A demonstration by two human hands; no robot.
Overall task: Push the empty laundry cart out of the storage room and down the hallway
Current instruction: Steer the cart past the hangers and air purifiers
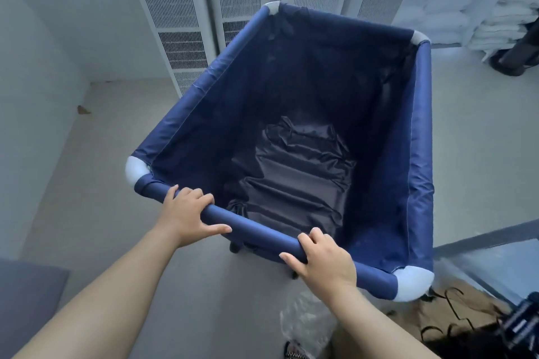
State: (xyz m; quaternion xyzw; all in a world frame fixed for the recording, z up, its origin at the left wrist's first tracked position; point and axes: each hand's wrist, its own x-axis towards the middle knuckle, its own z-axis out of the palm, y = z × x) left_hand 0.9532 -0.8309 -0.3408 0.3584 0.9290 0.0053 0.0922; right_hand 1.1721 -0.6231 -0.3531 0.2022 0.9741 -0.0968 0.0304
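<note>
Now both the left hand (186,213) and right hand (322,259) have fingers (306,237) clamped on the laundry cart (420,154) near rail

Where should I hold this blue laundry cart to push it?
Grip the near top rail of the laundry cart from your own side, palms over it, as the left hand and right hand do: it is a round, straight bar that fingers wrap.

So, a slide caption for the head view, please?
Empty blue laundry cart, its near rail gripped by left hand and right hand.
</note>
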